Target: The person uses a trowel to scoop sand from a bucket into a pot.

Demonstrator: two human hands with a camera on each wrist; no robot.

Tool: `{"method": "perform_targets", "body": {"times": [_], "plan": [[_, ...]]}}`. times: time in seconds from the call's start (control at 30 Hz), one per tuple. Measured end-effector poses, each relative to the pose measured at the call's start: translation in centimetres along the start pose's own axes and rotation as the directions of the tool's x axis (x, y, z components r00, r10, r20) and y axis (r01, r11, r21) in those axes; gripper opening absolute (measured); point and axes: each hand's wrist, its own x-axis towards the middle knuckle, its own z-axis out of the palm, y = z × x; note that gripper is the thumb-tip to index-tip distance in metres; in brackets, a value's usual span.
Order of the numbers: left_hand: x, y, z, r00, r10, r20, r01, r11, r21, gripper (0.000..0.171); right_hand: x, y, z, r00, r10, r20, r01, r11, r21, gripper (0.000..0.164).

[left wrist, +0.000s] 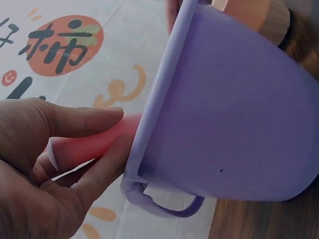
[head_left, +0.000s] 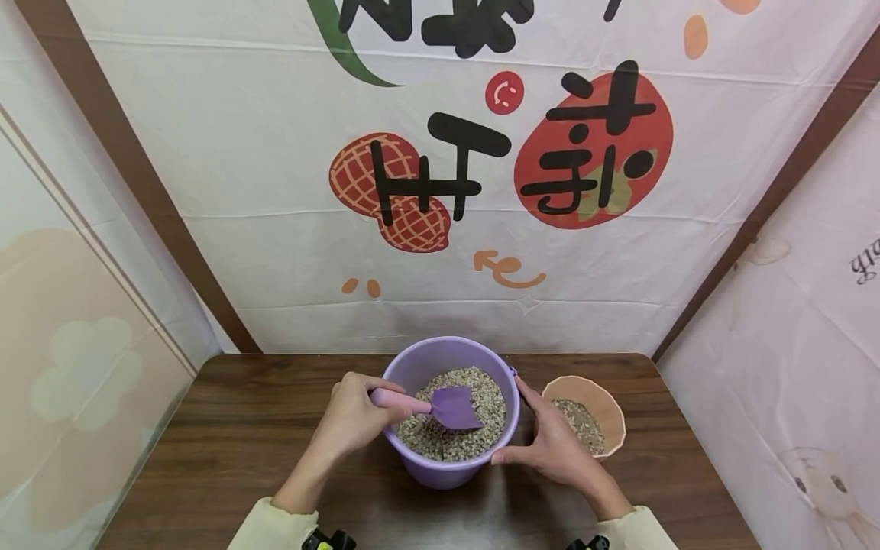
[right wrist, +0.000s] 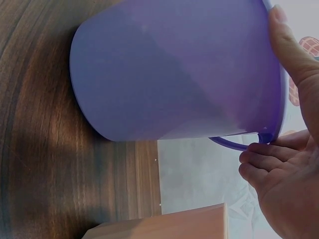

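Observation:
In the head view my left hand (head_left: 354, 416) grips the pink handle (head_left: 402, 401) of a small toy shovel with a purple blade (head_left: 455, 408). The blade lies over the grainy, gravel-like material (head_left: 450, 447) inside a purple bucket (head_left: 443, 475). Thumb and fingers close around that handle in the left wrist view, beside the bucket rim (left wrist: 158, 94). My right hand (head_left: 558, 443) rests against the bucket's right side, thumb and fingers spread along the rim. From the right wrist, its fingertips (right wrist: 256, 158) show near where the purple bail (right wrist: 229, 144) joins the rim.
Right of the bucket, behind my right hand, stands a peach-coloured bowl (head_left: 612, 412) holding some of the same grains. Both containers sit on a dark wooden table (head_left: 227, 428). A printed white cloth (head_left: 275, 252) hangs behind the table, with more cloth at both sides.

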Motion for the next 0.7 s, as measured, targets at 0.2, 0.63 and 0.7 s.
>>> {"method": "perform_targets", "body": {"times": [0.2, 0.63, 0.7], "plan": [[0.3, 0.0, 0.8, 1.000, -0.029, -0.009, 0.028, 0.997, -0.074, 0.020, 0.1, 0.0, 0.0, 1.000, 0.002, 0.005, -0.002, 1.000, 0.002, 0.127], [0.6, -0.5, 1.9, 0.996, -0.082, -0.036, 0.074, 0.980, -0.182, 0.024, 0.1, -0.1, 0.0, 1.000, 0.019, 0.014, -0.019, 1.000, 0.025, 0.128], [0.6, -0.6, 1.9, 0.995, -0.087, -0.047, 0.076, 0.976, -0.204, 0.025, 0.1, -0.1, 0.0, 1.000, 0.019, 0.014, -0.019, 0.999, 0.027, 0.128]]}}
